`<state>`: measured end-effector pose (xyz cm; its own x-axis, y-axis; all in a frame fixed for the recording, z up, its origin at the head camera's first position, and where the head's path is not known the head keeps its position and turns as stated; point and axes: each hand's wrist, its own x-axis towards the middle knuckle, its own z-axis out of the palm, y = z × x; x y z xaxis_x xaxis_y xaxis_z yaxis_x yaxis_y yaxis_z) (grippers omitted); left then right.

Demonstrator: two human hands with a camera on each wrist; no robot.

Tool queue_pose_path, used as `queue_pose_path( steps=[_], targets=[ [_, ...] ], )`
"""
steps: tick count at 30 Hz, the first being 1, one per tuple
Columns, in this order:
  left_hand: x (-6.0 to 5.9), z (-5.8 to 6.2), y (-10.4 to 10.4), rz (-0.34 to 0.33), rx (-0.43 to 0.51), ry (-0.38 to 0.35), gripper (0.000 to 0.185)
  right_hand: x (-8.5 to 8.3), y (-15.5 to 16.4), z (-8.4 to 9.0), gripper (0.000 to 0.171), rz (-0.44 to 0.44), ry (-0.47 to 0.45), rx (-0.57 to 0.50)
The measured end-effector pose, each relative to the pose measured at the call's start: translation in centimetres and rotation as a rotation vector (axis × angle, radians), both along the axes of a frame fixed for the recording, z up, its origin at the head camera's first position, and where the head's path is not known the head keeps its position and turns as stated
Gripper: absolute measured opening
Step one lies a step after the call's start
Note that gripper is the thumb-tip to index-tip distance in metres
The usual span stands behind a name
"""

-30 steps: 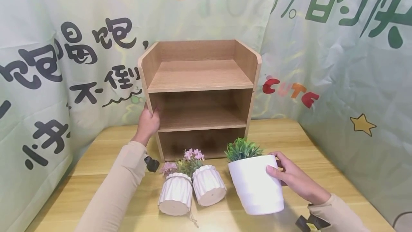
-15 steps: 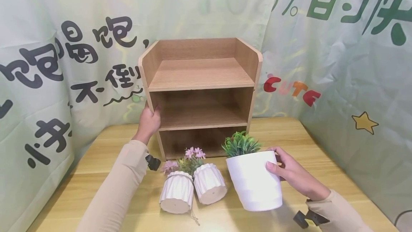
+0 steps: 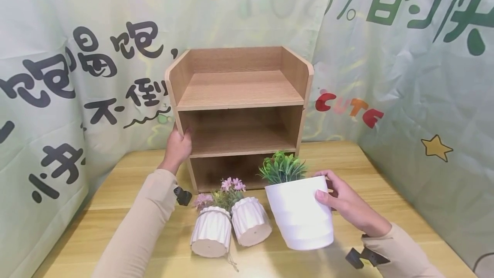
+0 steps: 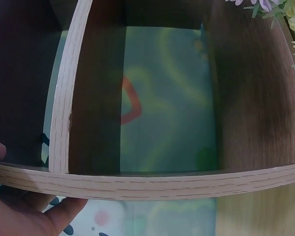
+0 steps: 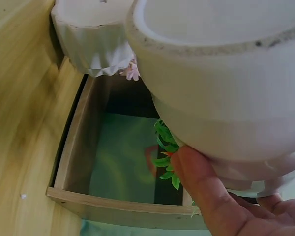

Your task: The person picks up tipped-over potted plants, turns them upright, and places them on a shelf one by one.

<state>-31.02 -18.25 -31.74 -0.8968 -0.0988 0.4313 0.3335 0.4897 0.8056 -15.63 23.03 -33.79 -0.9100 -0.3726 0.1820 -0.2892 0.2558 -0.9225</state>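
Observation:
My left hand [image 3: 179, 146] grips the left side panel of a wooden shelf [image 3: 241, 103], with its thumb on the panel's inner side. In the left wrist view, fingers [image 4: 64, 214] show on the outer side of that panel. My right hand [image 3: 349, 203] holds a white flowerpot [image 3: 300, 216] by its right rim, thumb outside. The flowerpot is tilted, and its green leafy plant [image 3: 283, 168] leans towards the shelf's lowest compartment. In the right wrist view, the pot's underside rim [image 5: 206, 49] faces the camera and green leaves [image 5: 166, 152] peek out beside the thumb.
Two small white fluted pots, a left one [image 3: 211, 235] and a right one [image 3: 251, 222], lie on their sides before the shelf, pink flowers [image 3: 233, 184] towards it. A string trails from the left one. Printed curtains [image 3: 405, 76] surround the wooden table [image 3: 333, 162].
My right hand has moved the flowerpot left and slightly upward, nearer the shelf's front. The left hand still grips the side panel, and the two small pots stay where they were.

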Motion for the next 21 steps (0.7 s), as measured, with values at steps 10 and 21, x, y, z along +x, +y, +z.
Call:
queue_pose_path(
  steps=[10, 21],
  targets=[
    [0.1, 0.1, 0.1, -0.008, 0.003, -0.004, 0.040, -0.4, -0.3, 0.8, 0.046, 0.000, 0.062, -0.013],
    [0.0, 0.0, 0.1, -0.009, 0.002, 0.002, 0.040, -1.0, -0.5, 1.7, 0.045, 0.015, 0.097, -0.035]
  ],
)
